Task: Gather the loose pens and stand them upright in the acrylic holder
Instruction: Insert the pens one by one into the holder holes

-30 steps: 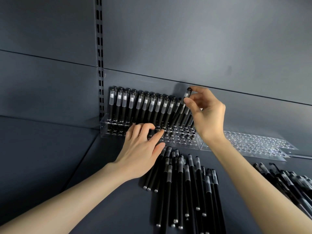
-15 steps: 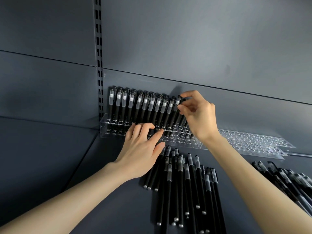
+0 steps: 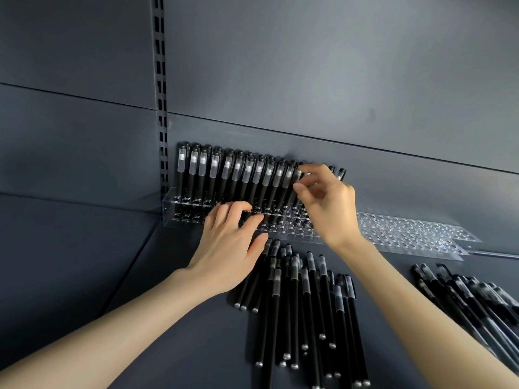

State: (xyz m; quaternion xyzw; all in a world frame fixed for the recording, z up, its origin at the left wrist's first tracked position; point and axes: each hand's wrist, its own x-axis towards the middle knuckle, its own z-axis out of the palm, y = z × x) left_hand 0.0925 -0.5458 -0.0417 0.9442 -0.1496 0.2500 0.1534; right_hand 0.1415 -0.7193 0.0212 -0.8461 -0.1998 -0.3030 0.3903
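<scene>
A clear acrylic holder (image 3: 170, 209) runs along the back panel of the dark shelf. Its left part is packed with several upright black pens (image 3: 226, 175); its right part (image 3: 407, 230) shows empty holes. My right hand (image 3: 330, 209) is at the right end of the standing row, thumb and forefinger pinching the cap of a black pen (image 3: 297, 175) that stands in the holder. My left hand (image 3: 231, 248) lies flat with straight fingers touching the holder's front edge. Several loose pens (image 3: 304, 301) lie on the shelf below my hands.
A second heap of loose black pens (image 3: 474, 299) lies at the right edge of the shelf. A slotted metal upright (image 3: 160, 108) rises behind the holder's left end. The grey back panel (image 3: 337, 80) stands directly behind the holder.
My right hand has come down and to the left, bringing the pen it held above the row down into the holder. My left hand has stayed in place.
</scene>
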